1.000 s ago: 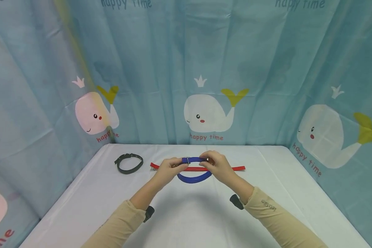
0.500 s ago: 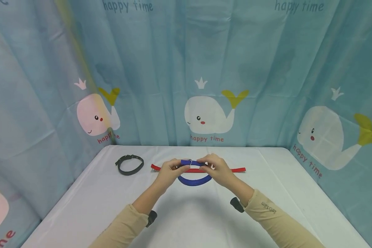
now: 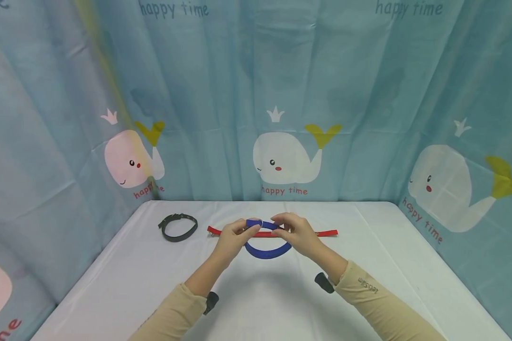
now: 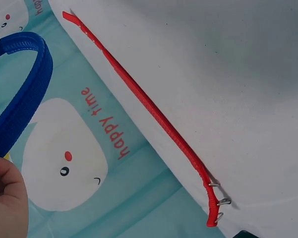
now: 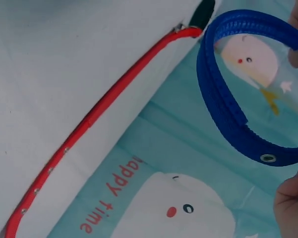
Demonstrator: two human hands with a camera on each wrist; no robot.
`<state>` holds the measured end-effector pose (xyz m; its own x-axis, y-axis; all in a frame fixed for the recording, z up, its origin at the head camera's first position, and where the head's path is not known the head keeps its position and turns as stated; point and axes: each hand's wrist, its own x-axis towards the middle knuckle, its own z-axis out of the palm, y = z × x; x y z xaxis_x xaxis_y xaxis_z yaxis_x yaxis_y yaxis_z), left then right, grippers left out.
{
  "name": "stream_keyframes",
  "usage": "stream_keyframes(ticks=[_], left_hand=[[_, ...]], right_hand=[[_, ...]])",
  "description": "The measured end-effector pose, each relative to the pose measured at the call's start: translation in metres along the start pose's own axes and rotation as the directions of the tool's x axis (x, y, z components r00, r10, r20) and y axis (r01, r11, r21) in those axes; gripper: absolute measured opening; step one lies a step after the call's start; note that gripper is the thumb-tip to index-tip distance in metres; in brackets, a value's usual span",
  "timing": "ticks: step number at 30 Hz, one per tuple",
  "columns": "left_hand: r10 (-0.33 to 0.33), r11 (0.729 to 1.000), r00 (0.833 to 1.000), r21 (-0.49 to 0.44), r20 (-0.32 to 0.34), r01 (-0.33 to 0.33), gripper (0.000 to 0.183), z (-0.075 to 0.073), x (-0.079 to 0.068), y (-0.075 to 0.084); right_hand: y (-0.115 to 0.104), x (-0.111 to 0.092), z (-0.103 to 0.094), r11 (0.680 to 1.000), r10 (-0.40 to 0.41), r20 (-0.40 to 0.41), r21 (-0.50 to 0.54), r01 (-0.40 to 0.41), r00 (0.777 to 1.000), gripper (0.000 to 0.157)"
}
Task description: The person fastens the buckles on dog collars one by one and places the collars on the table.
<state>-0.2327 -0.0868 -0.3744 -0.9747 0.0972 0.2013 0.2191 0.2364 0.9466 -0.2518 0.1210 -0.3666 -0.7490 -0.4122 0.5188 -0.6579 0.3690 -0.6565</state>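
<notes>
A blue collar (image 3: 267,253), bent into a loop, is held up over the white table with its lower curve hanging toward me. My left hand (image 3: 232,239) pinches it near a small metal ring or buckle (image 3: 261,223). On the other side, my right hand (image 3: 298,232) grips the strap between thumb and fingers. In the right wrist view the blue collar (image 5: 220,94) shows a metal eyelet (image 5: 268,158) close to the right hand (image 5: 293,203). The left wrist view cuts off most of the hand (image 4: 7,203) below the blue strap (image 4: 32,94). Fingers hide the collar's fastening.
Behind the held collar a red collar (image 3: 328,233) lies stretched out on the table, with metal rings (image 4: 223,202) at one end. A black buckled collar (image 3: 178,237) lies looped at the left. A whale-print curtain (image 3: 222,156) borders the white table (image 3: 409,274).
The right hand has shifted slightly left, and the metal ring by the left fingertips has turned and now sits closer to them. Both hands keep hold of the blue collar.
</notes>
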Motion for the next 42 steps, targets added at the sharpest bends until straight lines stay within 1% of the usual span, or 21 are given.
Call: stream_keyframes(ticks=[2,6,10,14,19,22,28,31,33,35,37,42], left_hand=[[0.002,1.0,1.0,0.0,-0.006,-0.002,0.029,0.0,0.0,-0.001],[-0.012,1.0,1.0,-0.003,-0.021,0.012,0.03,-0.001,0.001,-0.003],[-0.055,0.998,0.997,-0.007,-0.053,0.054,0.03,-0.004,0.0,-0.002],[-0.07,0.998,0.996,-0.01,-0.064,0.07,0.029,-0.005,0.001,-0.001],[-0.05,0.999,0.998,0.001,-0.035,0.051,0.025,-0.003,0.003,-0.002],[-0.042,0.999,0.999,0.006,-0.017,0.042,0.031,-0.002,0.003,-0.003],[-0.043,0.999,0.999,-0.033,0.018,0.043,0.039,0.002,0.003,-0.002],[-0.035,0.998,0.999,-0.057,0.034,0.037,0.041,0.003,0.003,-0.001],[-0.039,0.996,0.999,-0.074,0.033,0.041,0.042,0.003,0.003,-0.001],[-0.052,0.994,0.998,-0.091,0.024,0.054,0.043,0.003,0.002,-0.001],[-0.084,0.992,0.996,-0.098,0.007,0.085,0.044,0.003,0.002,-0.001],[-0.151,0.983,0.988,-0.107,-0.033,0.147,0.044,0.005,0.001,-0.002]], right_hand=[[0.002,-0.002,0.0,1.0,0.026,0.002,0.015,-0.026,1.0,0.029],[0.01,-0.009,-0.003,0.998,0.065,-0.009,0.025,-0.064,0.998,0.025],[0.017,-0.015,-0.006,0.993,0.106,-0.021,0.045,-0.105,0.994,0.023],[0.02,-0.016,-0.007,0.988,0.135,-0.015,0.076,-0.134,0.991,0.022],[0.018,-0.014,-0.006,0.989,0.114,-0.02,0.093,-0.111,0.993,0.021],[0.015,-0.011,-0.004,0.99,0.092,-0.023,0.108,-0.089,0.995,0.02],[0.012,-0.006,0.002,0.987,0.05,-0.011,0.153,-0.048,0.999,0.019],[0.008,-0.004,0.004,0.985,0.052,-0.004,0.163,-0.051,0.999,0.019],[0.006,-0.003,0.005,0.985,0.071,0.0,0.16,-0.07,0.997,0.02],[0.002,-0.002,0.005,0.984,0.092,0.002,0.155,-0.091,0.996,0.02],[0.0,-0.002,0.005,0.982,0.111,0.004,0.151,-0.11,0.994,0.02],[0.0,-0.001,0.006,0.98,0.128,0.01,0.155,-0.128,0.992,0.02]])
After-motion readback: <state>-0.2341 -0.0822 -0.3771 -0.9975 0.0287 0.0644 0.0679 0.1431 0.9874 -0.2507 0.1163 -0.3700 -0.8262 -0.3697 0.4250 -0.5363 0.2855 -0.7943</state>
